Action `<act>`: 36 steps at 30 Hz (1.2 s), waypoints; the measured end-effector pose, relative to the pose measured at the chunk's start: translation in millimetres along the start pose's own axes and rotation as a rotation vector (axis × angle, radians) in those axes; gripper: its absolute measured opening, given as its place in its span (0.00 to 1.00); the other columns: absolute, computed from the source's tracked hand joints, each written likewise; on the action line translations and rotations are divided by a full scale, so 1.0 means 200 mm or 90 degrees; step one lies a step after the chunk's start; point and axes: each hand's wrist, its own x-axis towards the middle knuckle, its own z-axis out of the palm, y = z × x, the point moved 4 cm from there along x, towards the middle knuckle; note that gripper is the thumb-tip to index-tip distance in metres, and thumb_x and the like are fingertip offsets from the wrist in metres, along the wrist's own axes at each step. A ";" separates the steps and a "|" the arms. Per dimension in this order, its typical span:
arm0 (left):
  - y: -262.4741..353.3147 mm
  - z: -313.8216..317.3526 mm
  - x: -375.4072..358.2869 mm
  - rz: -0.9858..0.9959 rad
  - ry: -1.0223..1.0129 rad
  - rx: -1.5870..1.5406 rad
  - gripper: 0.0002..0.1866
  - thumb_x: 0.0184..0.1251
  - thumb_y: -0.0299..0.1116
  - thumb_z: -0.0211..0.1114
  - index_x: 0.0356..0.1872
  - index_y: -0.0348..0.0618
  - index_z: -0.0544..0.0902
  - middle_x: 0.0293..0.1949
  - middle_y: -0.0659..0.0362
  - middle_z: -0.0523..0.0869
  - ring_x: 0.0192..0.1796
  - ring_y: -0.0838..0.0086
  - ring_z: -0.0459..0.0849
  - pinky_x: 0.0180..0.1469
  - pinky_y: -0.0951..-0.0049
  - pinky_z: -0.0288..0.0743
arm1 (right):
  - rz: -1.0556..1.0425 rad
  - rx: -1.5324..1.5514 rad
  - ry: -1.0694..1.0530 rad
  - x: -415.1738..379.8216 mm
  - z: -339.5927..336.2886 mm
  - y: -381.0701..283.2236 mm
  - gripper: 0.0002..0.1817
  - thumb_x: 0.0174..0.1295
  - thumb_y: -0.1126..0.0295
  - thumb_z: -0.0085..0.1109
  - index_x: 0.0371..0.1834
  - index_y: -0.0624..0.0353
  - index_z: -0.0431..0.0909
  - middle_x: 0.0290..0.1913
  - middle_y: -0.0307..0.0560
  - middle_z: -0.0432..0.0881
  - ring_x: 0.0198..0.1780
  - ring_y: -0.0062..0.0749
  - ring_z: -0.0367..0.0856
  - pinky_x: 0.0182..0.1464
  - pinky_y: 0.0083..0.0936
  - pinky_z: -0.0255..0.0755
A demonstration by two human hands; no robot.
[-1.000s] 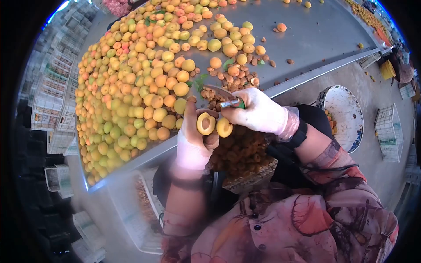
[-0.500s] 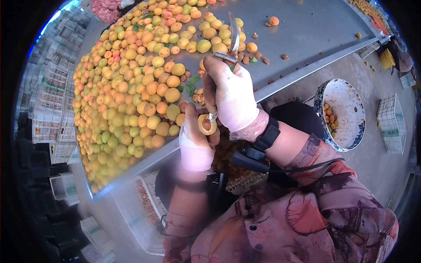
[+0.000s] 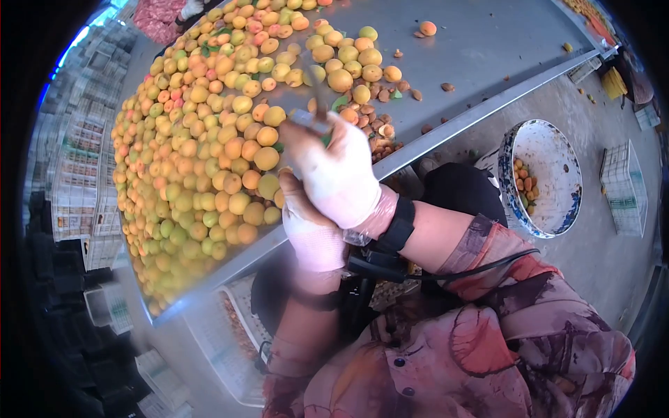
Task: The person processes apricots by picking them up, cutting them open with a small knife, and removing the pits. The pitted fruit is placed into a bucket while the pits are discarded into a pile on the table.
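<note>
My right hand (image 3: 341, 174), in a white glove, is closed around a knife (image 3: 317, 97). Its metal handle end pokes out above the fist and the curved blade, smeared by motion, points up over the table. My left hand (image 3: 311, 240), also gloved, is just below and left of it, partly covered by the right. Its thumb is bent up; the other fingers and whatever they hold are hidden. A large heap of apricots (image 3: 202, 160) lies right beside both hands. Brown apricot stones (image 3: 383, 129) are scattered past my right hand.
The metal table's raised edge (image 3: 481, 111) runs beneath my hands. To the right on the floor are a white bucket (image 3: 557, 157) with apricots inside and a white crate (image 3: 624, 184). A white tray (image 3: 216, 341) sits below left. Another person's gloved hand (image 3: 191, 8) shows at top left.
My right hand with the knife has swung left and down, over my left hand. The cut apricot with its stone, seen earlier in my left hand, is now out of sight.
</note>
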 end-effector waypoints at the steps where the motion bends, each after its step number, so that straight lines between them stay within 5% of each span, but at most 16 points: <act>1: -0.14 0.06 0.01 0.159 0.011 -0.071 0.13 0.72 0.35 0.58 0.51 0.39 0.78 0.43 0.48 0.86 0.45 0.57 0.86 0.46 0.61 0.78 | 0.273 0.134 -0.061 -0.02 0.02 0.01 0.08 0.63 0.74 0.56 0.43 0.60 0.80 0.29 0.40 0.78 0.32 0.19 0.77 0.36 0.18 0.73; 4: -0.08 0.04 0.00 0.000 0.002 -0.179 0.14 0.73 0.35 0.57 0.53 0.39 0.77 0.44 0.48 0.85 0.47 0.58 0.86 0.48 0.61 0.78 | 0.351 0.214 -0.032 0.00 0.03 0.03 0.09 0.60 0.73 0.58 0.42 0.62 0.80 0.29 0.43 0.79 0.31 0.24 0.77 0.37 0.21 0.73; 5: 0.01 0.01 0.00 -0.120 -0.025 -0.224 0.16 0.71 0.35 0.61 0.55 0.38 0.75 0.45 0.50 0.86 0.50 0.61 0.86 0.50 0.62 0.78 | 0.208 0.156 -0.047 0.04 0.01 0.00 0.10 0.59 0.72 0.60 0.41 0.65 0.79 0.29 0.46 0.78 0.31 0.26 0.77 0.37 0.24 0.73; 8: -0.36 0.11 -0.02 0.023 0.024 -0.163 0.17 0.73 0.38 0.61 0.54 0.36 0.73 0.44 0.53 0.86 0.46 0.63 0.87 0.46 0.62 0.79 | 0.159 0.079 -0.119 -0.02 0.06 0.06 0.10 0.61 0.69 0.58 0.40 0.65 0.79 0.27 0.45 0.76 0.30 0.26 0.76 0.37 0.25 0.72; 10: -0.16 0.02 -0.01 0.051 0.010 -0.055 0.18 0.75 0.40 0.58 0.53 0.35 0.73 0.45 0.54 0.85 0.46 0.65 0.86 0.46 0.63 0.79 | 0.165 0.137 -0.032 0.00 0.06 0.05 0.11 0.63 0.65 0.56 0.31 0.63 0.77 0.22 0.42 0.74 0.25 0.25 0.73 0.30 0.24 0.69; 11: -0.03 -0.03 -0.01 0.074 0.001 0.054 0.19 0.78 0.42 0.54 0.52 0.34 0.72 0.45 0.55 0.85 0.45 0.66 0.84 0.46 0.64 0.79 | 0.300 0.224 0.020 0.01 0.04 0.11 0.13 0.64 0.64 0.56 0.27 0.61 0.75 0.20 0.40 0.73 0.21 0.24 0.70 0.26 0.23 0.64; 12: -0.02 -0.01 -0.04 -0.338 0.018 -0.364 0.31 0.78 0.60 0.44 0.56 0.38 0.72 0.48 0.56 0.75 0.49 0.69 0.78 0.49 0.66 0.79 | 0.436 0.310 0.070 0.01 0.04 0.17 0.15 0.64 0.62 0.56 0.23 0.59 0.73 0.17 0.39 0.71 0.17 0.23 0.66 0.21 0.23 0.60; 13: 0.00 -0.02 -0.04 -0.337 0.033 -0.356 0.31 0.77 0.60 0.45 0.56 0.38 0.72 0.47 0.55 0.74 0.47 0.69 0.77 0.48 0.66 0.78 | 0.523 0.380 0.125 0.02 0.03 0.20 0.18 0.64 0.59 0.56 0.18 0.54 0.69 0.15 0.36 0.68 0.11 0.21 0.60 0.15 0.22 0.51; 18: 0.01 -0.01 -0.02 -0.254 0.054 -0.345 0.29 0.78 0.59 0.45 0.56 0.39 0.73 0.45 0.54 0.74 0.44 0.69 0.77 0.44 0.70 0.76 | 0.594 0.428 0.169 0.01 0.03 0.21 0.18 0.64 0.58 0.56 0.19 0.53 0.67 0.14 0.35 0.64 0.10 0.23 0.58 0.14 0.24 0.48; 20: 0.00 0.01 0.00 -0.108 0.038 -0.246 0.32 0.78 0.60 0.44 0.56 0.37 0.73 0.44 0.53 0.75 0.44 0.71 0.77 0.42 0.73 0.75 | 0.659 0.461 0.193 0.00 0.03 0.22 0.18 0.64 0.57 0.56 0.20 0.53 0.67 0.14 0.35 0.64 0.10 0.23 0.58 0.14 0.24 0.48; 24: 0.08 0.02 0.02 -0.179 0.099 -0.377 0.33 0.77 0.63 0.43 0.50 0.36 0.75 0.37 0.56 0.76 0.36 0.76 0.77 0.33 0.77 0.72 | 0.553 0.406 0.190 0.05 0.00 0.24 0.18 0.64 0.57 0.56 0.19 0.54 0.68 0.14 0.36 0.66 0.11 0.23 0.61 0.15 0.24 0.52; 27: 0.05 -0.02 0.09 -0.248 0.029 -0.528 0.32 0.77 0.64 0.43 0.39 0.40 0.75 0.24 0.63 0.74 0.19 0.82 0.66 0.21 0.82 0.56 | 0.454 0.361 0.193 0.13 -0.02 0.21 0.18 0.64 0.58 0.57 0.19 0.55 0.70 0.14 0.37 0.68 0.12 0.23 0.63 0.15 0.24 0.54; 32: 0.06 -0.14 0.12 -0.283 0.066 -0.496 0.32 0.78 0.62 0.41 0.39 0.39 0.76 0.19 0.62 0.73 0.17 0.82 0.64 0.21 0.82 0.55 | 0.423 0.330 0.149 0.19 -0.09 0.18 0.18 0.64 0.59 0.58 0.19 0.56 0.72 0.14 0.38 0.70 0.12 0.24 0.66 0.15 0.23 0.58; 34: 0.14 -0.21 0.09 -0.081 -0.040 -0.270 0.32 0.79 0.59 0.39 0.34 0.39 0.77 0.19 0.62 0.74 0.17 0.81 0.64 0.22 0.81 0.56 | 0.400 0.280 0.107 0.20 -0.13 0.17 0.18 0.65 0.59 0.57 0.19 0.57 0.72 0.15 0.37 0.70 0.12 0.23 0.66 0.16 0.22 0.59; 35: 0.21 -0.24 0.06 0.342 -0.055 0.131 0.10 0.57 0.12 0.61 0.36 0.35 0.71 0.28 0.56 0.80 0.25 0.71 0.77 0.27 0.72 0.71 | 0.369 0.261 0.076 0.22 -0.14 0.17 0.18 0.66 0.60 0.57 0.19 0.57 0.72 0.15 0.37 0.70 0.13 0.22 0.66 0.16 0.22 0.59; 36: 0.12 -0.27 0.05 0.156 -0.218 0.045 0.08 0.57 0.14 0.59 0.37 0.33 0.73 0.29 0.55 0.81 0.26 0.67 0.78 0.29 0.71 0.71 | 0.341 0.241 0.046 0.23 -0.16 0.17 0.19 0.66 0.60 0.57 0.19 0.57 0.72 0.15 0.37 0.70 0.14 0.21 0.67 0.17 0.22 0.60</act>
